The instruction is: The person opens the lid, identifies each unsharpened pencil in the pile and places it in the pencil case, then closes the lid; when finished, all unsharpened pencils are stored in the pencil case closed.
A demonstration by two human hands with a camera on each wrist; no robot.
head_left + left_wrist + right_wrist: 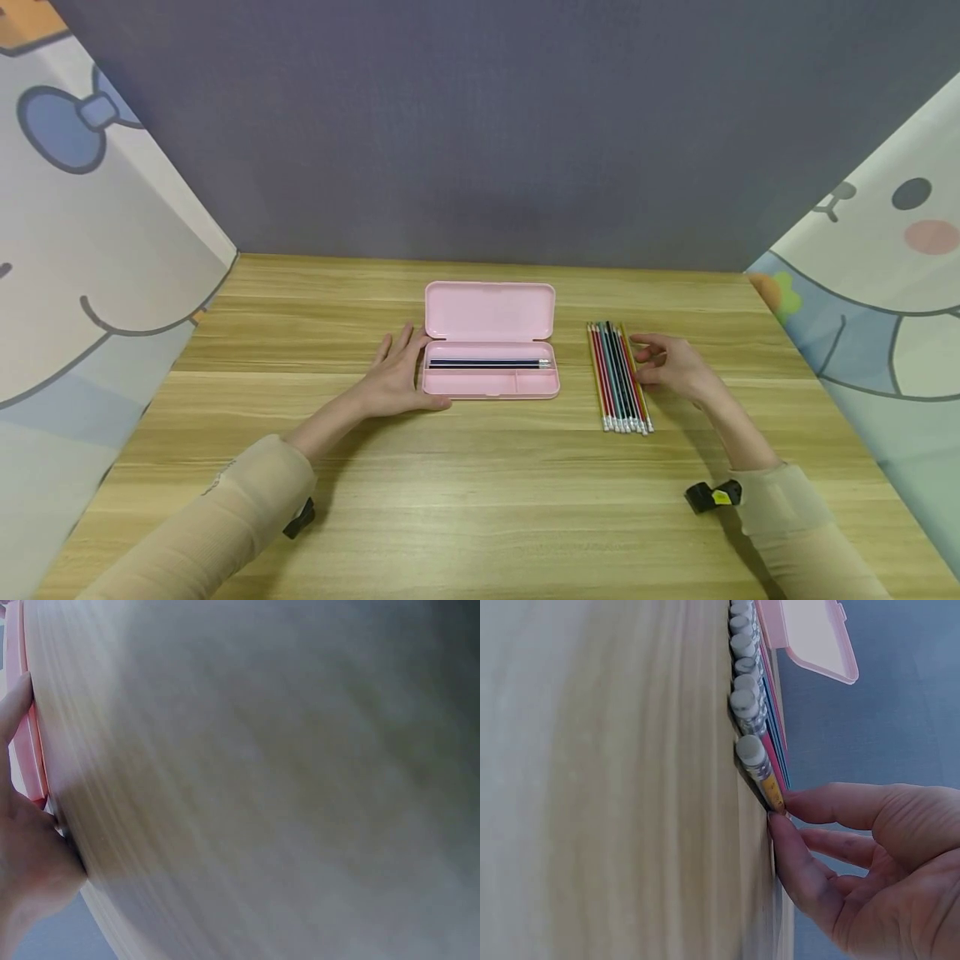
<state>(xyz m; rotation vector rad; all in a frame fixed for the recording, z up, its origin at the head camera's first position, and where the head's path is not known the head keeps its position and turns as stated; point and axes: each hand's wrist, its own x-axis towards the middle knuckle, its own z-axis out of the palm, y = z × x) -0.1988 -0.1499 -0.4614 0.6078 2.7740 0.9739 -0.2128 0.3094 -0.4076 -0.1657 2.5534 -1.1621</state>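
A wood-grained table [487,492] bears an open pink case [471,382] and several pencils [618,375].

A grey-blue far panel [487,125] backs the wood-grain table [510,517]; the left cartoon panel [135,242] bears a blue bow [97,111], the right cartoon panel [870,246] a pink cheek [932,237].

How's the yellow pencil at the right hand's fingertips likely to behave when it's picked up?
The yellow pencil should stay stiff, since it looks straight and slender. It's probably light, being so thin. It may roll against the other pencils, which lie close beside it.
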